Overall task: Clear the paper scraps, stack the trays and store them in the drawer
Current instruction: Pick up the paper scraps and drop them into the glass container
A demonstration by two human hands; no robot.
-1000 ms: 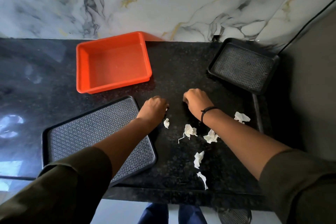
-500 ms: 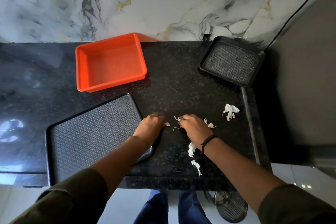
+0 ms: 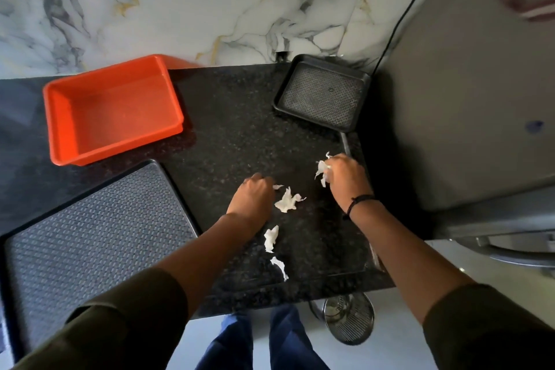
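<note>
While both hands work low over the black speckled tabletop (image 3: 234, 135), the right hand (image 3: 345, 180) sits close to the tabletop's right edge, fingers closed around a white paper scrap (image 3: 322, 170) that sticks out on its left side. The left hand (image 3: 252, 198) is curled into a loose fist, knuckles up; a sliver of paper shows at its fingertips, but whether it grips that I cannot tell. Just beside it lies a crumpled scrap (image 3: 287, 201), and two more, a middle scrap (image 3: 271, 238) and a thin strip (image 3: 280, 268), trail toward the near edge. Open tabletop stretches between the hands and the far wall. The orange tray (image 3: 60, 129) stands back left; the large black tray (image 3: 90, 237) sits front left, its near corner overhanging the edge and cut off by a dark sleeve. The small black tray (image 3: 322, 99) rests at the back right corner, tight against a grey appliance (image 3: 465, 99) that walls in the right side. Below, a metal basket (image 3: 350, 320) stands on the floor.
</note>
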